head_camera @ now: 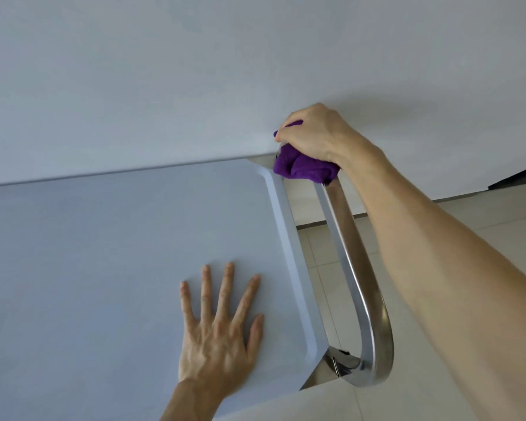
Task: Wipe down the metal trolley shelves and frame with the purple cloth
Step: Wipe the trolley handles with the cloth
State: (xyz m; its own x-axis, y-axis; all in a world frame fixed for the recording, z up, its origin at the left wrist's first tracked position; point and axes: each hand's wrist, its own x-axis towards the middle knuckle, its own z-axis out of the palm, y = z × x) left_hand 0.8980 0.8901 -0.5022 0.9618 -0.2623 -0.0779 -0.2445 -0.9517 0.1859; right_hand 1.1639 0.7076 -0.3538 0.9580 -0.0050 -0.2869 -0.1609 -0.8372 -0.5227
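Gripping purple cloth [304, 167] w/ right hand [312, 133], fingers curled round it, bunched wad sticking out below palm. Cloth pressed on far end of steel handle [357, 268], right where tube meets far right corner of top shelf [104, 253], close to wall [195, 71]. Right forearm reaching in from lower right, crossing over handle's line.

Resting left hand [219, 326] flat on shelf, fingers straight & spread, palm down, holding nothing. Sits near right edge of shelf, well apart from cloth.

Shelf: smooth pale grey-blue surface w/ raised lip along right side, rounded corners. Handle: shiny U-shaped tube running alongside that lip, gap between tube & lip, bending back in at near corner to a bracket [342, 361]. Pale floor tiles [438, 390] visible thru gap & to right of handle. Dark strip at base of wall, far right; can't tell what it is.
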